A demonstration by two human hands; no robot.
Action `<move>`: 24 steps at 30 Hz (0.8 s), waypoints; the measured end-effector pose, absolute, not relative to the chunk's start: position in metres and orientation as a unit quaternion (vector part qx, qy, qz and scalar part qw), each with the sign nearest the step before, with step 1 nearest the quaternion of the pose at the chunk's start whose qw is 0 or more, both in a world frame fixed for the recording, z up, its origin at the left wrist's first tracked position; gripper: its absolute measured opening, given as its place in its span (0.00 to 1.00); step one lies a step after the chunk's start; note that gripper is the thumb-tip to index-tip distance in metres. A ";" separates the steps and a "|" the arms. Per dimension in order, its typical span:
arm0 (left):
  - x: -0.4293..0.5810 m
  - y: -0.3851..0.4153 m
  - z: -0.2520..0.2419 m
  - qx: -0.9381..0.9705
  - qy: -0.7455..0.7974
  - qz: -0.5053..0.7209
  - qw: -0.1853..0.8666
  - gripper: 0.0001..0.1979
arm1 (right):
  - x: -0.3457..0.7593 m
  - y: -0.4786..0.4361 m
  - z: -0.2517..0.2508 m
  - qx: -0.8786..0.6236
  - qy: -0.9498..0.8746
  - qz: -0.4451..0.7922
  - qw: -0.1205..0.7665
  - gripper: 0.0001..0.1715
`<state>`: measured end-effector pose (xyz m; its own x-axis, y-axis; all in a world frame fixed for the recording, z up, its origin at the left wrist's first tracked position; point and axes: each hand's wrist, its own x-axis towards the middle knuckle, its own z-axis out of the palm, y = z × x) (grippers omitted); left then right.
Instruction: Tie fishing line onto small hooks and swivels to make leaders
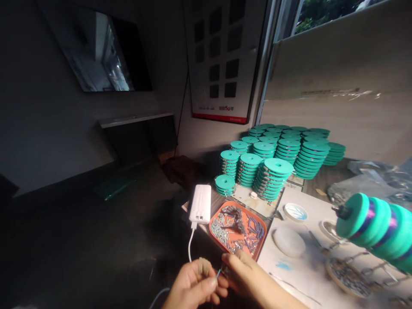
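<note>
Low in the head view, my left hand (196, 283) pinches a thin light-blue piece (218, 273) between thumb and fingers. My right hand (241, 272) touches or nearly touches it from the right, its fingers curled around something too hidden to make out. Just beyond both hands lies an orange tray (262, 249) holding many small metal pieces, blue sticks and pale ones. A white power bank (201, 204) with a white cable rests to the left of the tray.
Stacks of green discs (278, 166) fill the table's back. At the right are a spindle of green discs (354, 214), a white dish (295, 212) with light-blue pieces, a round white lid (289, 241) and a bowl of small metal parts (349, 277). Plastic bags (367, 182) lie behind.
</note>
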<state>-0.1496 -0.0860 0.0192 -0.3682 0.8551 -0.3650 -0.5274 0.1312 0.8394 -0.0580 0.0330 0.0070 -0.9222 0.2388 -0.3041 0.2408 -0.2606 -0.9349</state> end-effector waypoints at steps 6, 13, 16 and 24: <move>-0.150 -0.087 0.017 0.159 0.524 0.635 0.545 0.12 | -0.057 0.033 0.002 0.195 0.602 -0.774 0.001 0.24; -0.150 -0.087 0.017 0.149 0.522 0.637 0.547 0.12 | -0.055 0.035 0.007 0.185 0.611 -0.769 0.008 0.26; -0.150 -0.086 0.018 0.152 0.522 0.635 0.549 0.12 | -0.057 0.034 0.007 0.185 0.618 -0.764 0.010 0.26; -0.148 -0.086 0.018 0.157 0.522 0.646 0.535 0.12 | -0.048 0.050 0.023 0.193 0.633 -0.748 -0.043 0.34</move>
